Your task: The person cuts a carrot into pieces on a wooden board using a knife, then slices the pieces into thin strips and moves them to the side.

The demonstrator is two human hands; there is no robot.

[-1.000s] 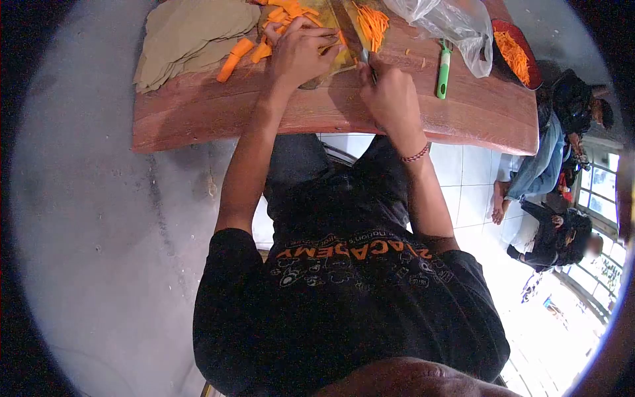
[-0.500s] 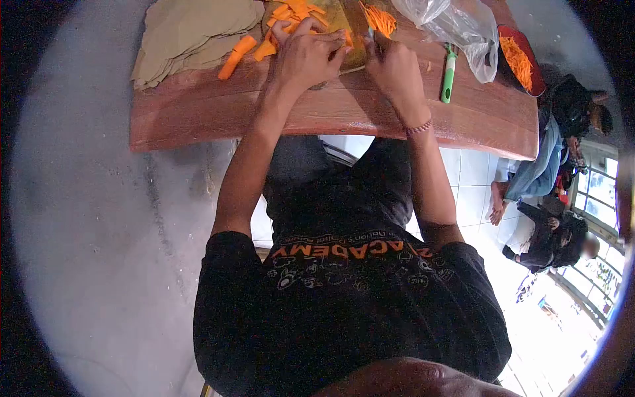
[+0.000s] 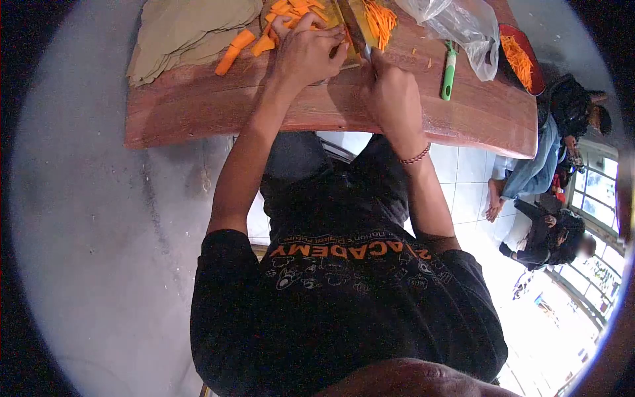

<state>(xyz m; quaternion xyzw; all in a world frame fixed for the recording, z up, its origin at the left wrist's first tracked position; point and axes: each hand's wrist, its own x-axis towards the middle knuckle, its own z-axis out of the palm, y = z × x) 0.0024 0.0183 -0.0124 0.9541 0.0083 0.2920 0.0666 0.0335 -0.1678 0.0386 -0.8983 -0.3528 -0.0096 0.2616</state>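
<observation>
My right hand (image 3: pixel 393 89) is closed around the handle of a knife (image 3: pixel 352 28), its blade pointing away from me over a yellowish cutting board (image 3: pixel 359 9). Beside the blade, my left hand (image 3: pixel 309 54) has its fingers bent and pressed down on a carrot piece, mostly hidden beneath them. Thin carrot strips (image 3: pixel 380 25) are heaped on the board to the right of the knife. Flat carrot slices (image 3: pixel 291 9) lie beyond my left fingers, and larger carrot pieces (image 3: pixel 234 51) rest on the table to the left.
The wooden table (image 3: pixel 192 106) holds stacked brownish sheets (image 3: pixel 192 33) at left. To the right are a green-handled peeler (image 3: pixel 449 76), a clear plastic bag (image 3: pixel 463 33) and a red dish (image 3: pixel 538 73) of carrot shreds (image 3: pixel 518 61). Two people sit on the floor at far right.
The knife has swung from over the carrot strips to beside my left fingers, its blade now in plain sight. My right hand moved slightly toward me; my left hand stayed nearly in place.
</observation>
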